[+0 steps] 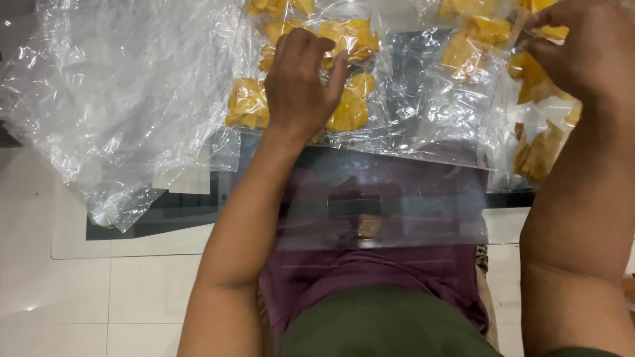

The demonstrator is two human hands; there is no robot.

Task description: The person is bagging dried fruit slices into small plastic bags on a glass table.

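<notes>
My left hand [301, 82] lies palm down on a clear plastic packet of yellow chips [350, 109], its fingers curled over the packet's top. My right hand [585, 46] is at the upper right with its fingers pinched on the edge of another clear bag of yellow chips [529, 86]. More chip-filled clear packets [473, 36] lie between the two hands. All of them rest on a glass table top [397, 211].
A large crumpled sheet of clear plastic [112, 99] covers the table's left side. The glass table's near edge [132, 254] runs above a white tiled floor [86, 304]. My lap in purple and dark green cloth [377, 297] is below the table.
</notes>
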